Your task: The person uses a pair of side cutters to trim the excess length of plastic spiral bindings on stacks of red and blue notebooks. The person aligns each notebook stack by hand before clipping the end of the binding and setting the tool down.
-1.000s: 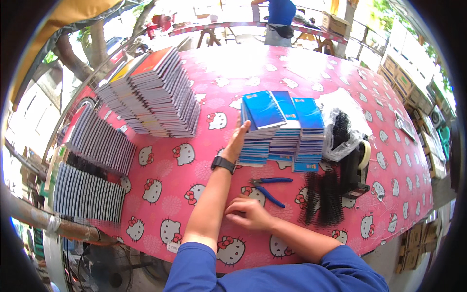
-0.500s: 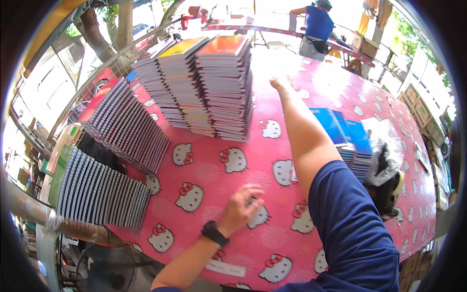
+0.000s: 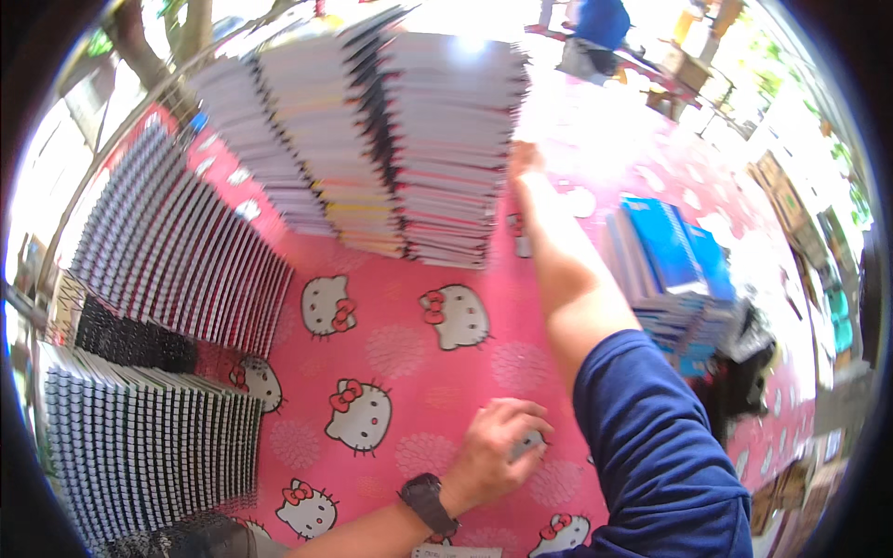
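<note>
Low over the pink table cover, my left hand (image 3: 500, 448) has its fingers loosely bent and apart, with nothing seen in them. A dark watch is on that wrist. My right arm stretches far forward, and my right hand (image 3: 526, 160) is at the right side of a tall stack of spiral notebooks (image 3: 453, 153). Glare and blur hide its fingers, so I cannot tell whether it touches the stack. Another tall notebook stack (image 3: 321, 139) stands against the first one's left side. Right of my right arm lies a lower pile of blue-covered notebooks (image 3: 665, 246).
Two rows of spiral-bound notebooks, one upper (image 3: 186, 246) and one lower (image 3: 153, 456), line the left edge. A black tape dispenser and crumpled clear plastic (image 3: 747, 330) sit beside the blue pile. A person in blue (image 3: 603, 23) stands beyond the far edge.
The view has shifted closer to the tall stacks, which look larger. My right hand now appears beside the tall stack's right side. My left hand appears slightly farther right and lower, still without anything visible in it.
</note>
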